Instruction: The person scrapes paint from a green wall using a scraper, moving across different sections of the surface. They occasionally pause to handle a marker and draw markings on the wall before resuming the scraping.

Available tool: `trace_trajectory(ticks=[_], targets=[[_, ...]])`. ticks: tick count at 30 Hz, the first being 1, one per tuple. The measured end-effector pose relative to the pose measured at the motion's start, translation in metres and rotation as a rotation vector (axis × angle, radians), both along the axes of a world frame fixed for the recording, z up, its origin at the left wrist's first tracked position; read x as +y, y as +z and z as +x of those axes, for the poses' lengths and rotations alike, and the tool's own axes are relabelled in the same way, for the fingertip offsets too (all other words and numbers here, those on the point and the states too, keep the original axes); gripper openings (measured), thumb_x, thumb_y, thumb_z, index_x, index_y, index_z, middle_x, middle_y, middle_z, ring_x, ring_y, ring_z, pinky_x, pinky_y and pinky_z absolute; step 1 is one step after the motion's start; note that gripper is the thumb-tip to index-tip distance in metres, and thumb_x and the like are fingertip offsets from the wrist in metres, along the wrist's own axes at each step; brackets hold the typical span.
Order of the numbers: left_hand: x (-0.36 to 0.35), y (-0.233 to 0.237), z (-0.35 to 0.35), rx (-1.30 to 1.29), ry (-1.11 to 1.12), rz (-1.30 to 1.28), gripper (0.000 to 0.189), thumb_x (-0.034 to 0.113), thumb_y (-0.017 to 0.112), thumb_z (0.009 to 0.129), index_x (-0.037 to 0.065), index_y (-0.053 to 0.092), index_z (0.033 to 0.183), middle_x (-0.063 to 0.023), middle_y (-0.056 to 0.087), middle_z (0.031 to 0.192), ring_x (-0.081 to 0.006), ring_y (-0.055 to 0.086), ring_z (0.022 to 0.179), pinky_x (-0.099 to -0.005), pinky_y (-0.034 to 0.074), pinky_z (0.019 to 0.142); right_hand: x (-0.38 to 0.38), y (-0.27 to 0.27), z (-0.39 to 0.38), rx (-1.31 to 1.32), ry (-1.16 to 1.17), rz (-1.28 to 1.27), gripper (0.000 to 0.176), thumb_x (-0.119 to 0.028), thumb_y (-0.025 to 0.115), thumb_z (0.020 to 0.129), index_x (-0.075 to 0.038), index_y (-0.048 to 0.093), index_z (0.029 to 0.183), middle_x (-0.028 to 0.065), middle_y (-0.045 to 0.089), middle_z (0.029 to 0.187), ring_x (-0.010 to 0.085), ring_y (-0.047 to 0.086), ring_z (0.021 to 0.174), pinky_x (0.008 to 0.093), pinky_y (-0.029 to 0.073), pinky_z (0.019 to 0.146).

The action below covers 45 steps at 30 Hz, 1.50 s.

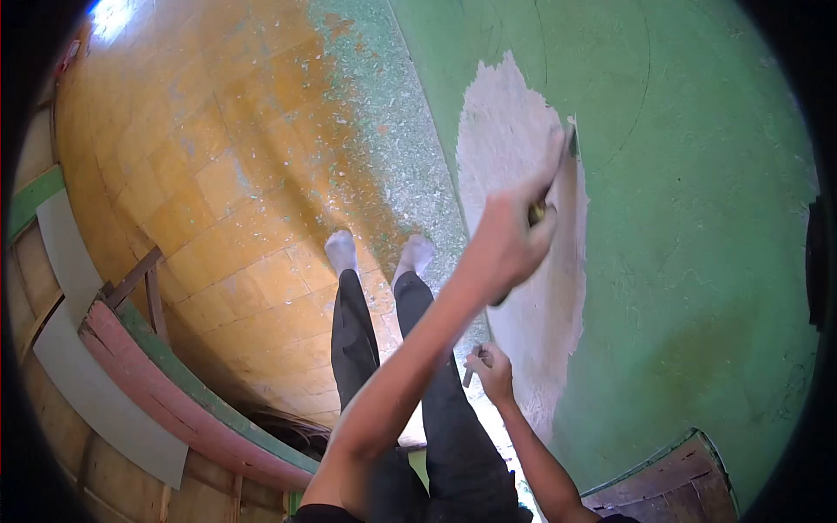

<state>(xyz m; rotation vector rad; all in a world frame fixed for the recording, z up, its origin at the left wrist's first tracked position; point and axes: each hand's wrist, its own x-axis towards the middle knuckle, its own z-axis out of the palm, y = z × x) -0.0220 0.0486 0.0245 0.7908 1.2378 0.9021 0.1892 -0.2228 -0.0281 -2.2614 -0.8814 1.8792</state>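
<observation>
My left hand (510, 240) reaches across the middle of the view, closed around a scraper, with the index finger stretched along it. The dark blade of the scraper (572, 141) is against the green wall (689, 227), at the right edge of a pale bare patch (510, 139) with ragged borders. Part of its handle shows between my fingers, yellow and black. Lower down, near the foot of the wall, my right hand (494, 373) is closed on a small dark strip-like piece (468, 376); its kind cannot be made out.
Green and whitish flakes (397, 148) cover the yellow tiled floor (218, 209) along the wall. My socked feet (342, 251) stand beside them. A pink and green wooden piece (174, 392) lies at lower left; a worn brown board (671, 484) is at lower right.
</observation>
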Motion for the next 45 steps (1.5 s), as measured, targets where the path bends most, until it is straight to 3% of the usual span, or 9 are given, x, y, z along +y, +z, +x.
trace_trajectory(ticks=[3, 11, 15, 18, 21, 37, 39, 40, 45], targets=[[-0.030, -0.004, 0.011, -0.030, -0.054, 0.062, 0.080, -0.002, 0.055, 0.087, 0.025, 0.033, 0.159, -0.0058, 0.046, 0.072, -0.0117, 0.044, 0.067, -0.0278, 0.045, 0.068, 0.000, -0.008, 0.010, 0.000, 0.047, 0.010, 0.024, -0.014, 0.068, 0.088, 0.004, 0.063, 0.103, 0.0131, 0.071, 0.084, 0.0192, 0.072, 0.080, 0.0330, 0.054, 0.073], [-0.019, -0.009, -0.005, 0.029, -0.143, 0.071, 0.082, -0.003, 0.052, 0.084, 0.025, 0.032, 0.159, -0.0117, 0.036, 0.071, -0.0149, 0.041, 0.062, -0.0278, 0.044, 0.064, 0.008, 0.010, 0.012, -0.083, 0.066, -0.049, 0.026, -0.015, 0.069, 0.088, 0.004, 0.064, 0.104, 0.0143, 0.073, 0.086, 0.0210, 0.074, 0.081, 0.0327, 0.055, 0.073], [-0.023, -0.003, 0.000, 0.013, -0.138, 0.137, 0.084, -0.007, 0.051, 0.079, 0.018, 0.035, 0.158, -0.0221, 0.057, 0.081, -0.0301, 0.052, 0.062, -0.0299, 0.048, 0.070, -0.007, 0.006, 0.023, -0.088, 0.073, -0.041, 0.026, -0.016, 0.070, 0.088, 0.003, 0.065, 0.104, 0.0144, 0.074, 0.086, 0.0206, 0.074, 0.082, 0.0321, 0.055, 0.073], [-0.008, -0.003, -0.012, 0.069, -0.188, 0.093, 0.082, -0.004, 0.051, 0.083, 0.021, 0.034, 0.158, -0.0108, 0.043, 0.075, -0.0150, 0.040, 0.061, -0.0256, 0.043, 0.066, 0.002, 0.012, 0.019, -0.120, 0.087, -0.083, 0.026, -0.015, 0.070, 0.088, 0.004, 0.065, 0.104, 0.0146, 0.073, 0.087, 0.0208, 0.074, 0.082, 0.0318, 0.055, 0.073], [-0.023, 0.000, 0.008, 0.003, -0.080, 0.165, 0.086, -0.007, 0.051, 0.077, 0.018, 0.035, 0.158, -0.0288, 0.057, 0.082, -0.0312, 0.052, 0.058, -0.0331, 0.050, 0.068, 0.003, 0.010, 0.030, -0.094, 0.056, -0.089, 0.025, -0.014, 0.070, 0.088, 0.004, 0.065, 0.104, 0.0146, 0.073, 0.087, 0.0208, 0.075, 0.083, 0.0314, 0.055, 0.073], [-0.003, 0.009, -0.006, 0.108, -0.118, 0.108, 0.084, -0.009, 0.048, 0.076, 0.015, 0.035, 0.156, -0.0299, 0.064, 0.101, -0.0453, 0.052, 0.066, -0.0368, 0.052, 0.073, -0.005, 0.020, 0.039, -0.102, 0.115, -0.105, 0.030, -0.014, 0.071, 0.088, 0.005, 0.064, 0.109, 0.0143, 0.073, 0.088, 0.0200, 0.074, 0.082, 0.0311, 0.056, 0.072], [0.014, 0.008, -0.021, 0.154, -0.191, 0.029, 0.085, -0.010, 0.047, 0.076, 0.015, 0.036, 0.156, -0.0277, 0.067, 0.108, -0.0442, 0.055, 0.066, -0.0376, 0.053, 0.075, 0.004, 0.025, 0.048, -0.113, 0.190, -0.166, 0.033, -0.015, 0.071, 0.088, 0.006, 0.064, 0.113, 0.0144, 0.073, 0.088, 0.0198, 0.074, 0.082, 0.0312, 0.056, 0.072], [0.005, 0.005, -0.012, 0.124, -0.169, -0.005, 0.082, -0.004, 0.051, 0.083, 0.024, 0.034, 0.158, -0.0154, 0.039, 0.066, -0.0161, 0.039, 0.058, -0.0281, 0.042, 0.062, 0.011, 0.024, 0.050, -0.129, 0.220, -0.186, 0.034, -0.015, 0.071, 0.088, 0.006, 0.064, 0.114, 0.0144, 0.073, 0.088, 0.0198, 0.074, 0.082, 0.0311, 0.056, 0.072], [-0.011, 0.008, 0.004, 0.039, -0.108, 0.026, 0.083, -0.005, 0.049, 0.083, 0.021, 0.031, 0.159, -0.0119, 0.041, 0.065, -0.0130, 0.039, 0.056, -0.0283, 0.041, 0.059, 0.046, 0.032, 0.063, -0.087, 0.270, -0.134, 0.036, -0.015, 0.069, 0.089, 0.004, 0.064, 0.119, 0.0153, 0.074, 0.094, 0.0194, 0.074, 0.082, 0.0303, 0.056, 0.072]])
